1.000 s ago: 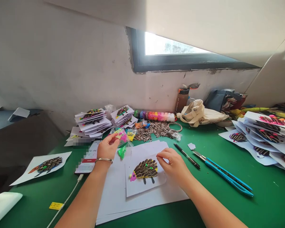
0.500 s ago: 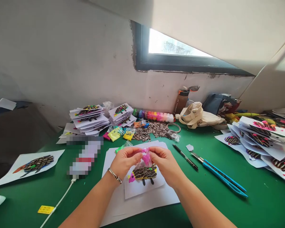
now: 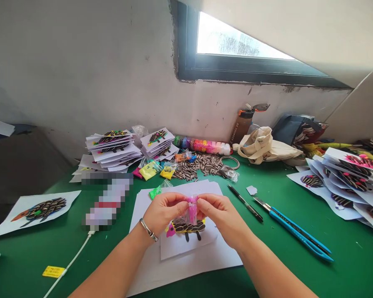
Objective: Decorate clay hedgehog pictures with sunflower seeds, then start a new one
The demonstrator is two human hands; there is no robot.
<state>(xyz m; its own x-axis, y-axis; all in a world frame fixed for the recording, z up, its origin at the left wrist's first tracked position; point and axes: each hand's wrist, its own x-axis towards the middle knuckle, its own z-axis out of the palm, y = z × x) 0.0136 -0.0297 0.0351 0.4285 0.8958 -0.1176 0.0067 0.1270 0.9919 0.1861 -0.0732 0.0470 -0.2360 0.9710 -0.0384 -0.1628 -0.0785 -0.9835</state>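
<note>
A small clear bag (image 3: 192, 214) showing pink matter was held just below the centre of the frame, over the upper part of a white card (image 3: 188, 251). Its long axis appeared to run up and down the frame, with the pinched end towards the top and the loose end towards the bottom; which end bore the mouth could not be told. The upper part of the bag was gripped from both sides: on the frame's left by the left hand (image 3: 162, 212), on its right by the right hand (image 3: 224, 213). Each thumb was brought against the fingers in a tight pinch, and the two sets of fingertips were set close together.

For this handling, an even, gentle pull from both sides would be judged best, with the film kept taut and the pink matter left unsqueezed. The bag would be better worked clear of the card, so that nothing pressed on the seed animal (image 3: 189, 228) beneath, whose upper part was hidden by the bag and fingers. The animal's long axis was laid roughly across the frame, its pink snout (image 3: 170, 231) pointed left.

The card was laid on white sheets (image 3: 149, 271). Beyond their upper left edge, a green packet (image 3: 155, 192) and a yellow packet (image 3: 149, 170) were seen.
</note>
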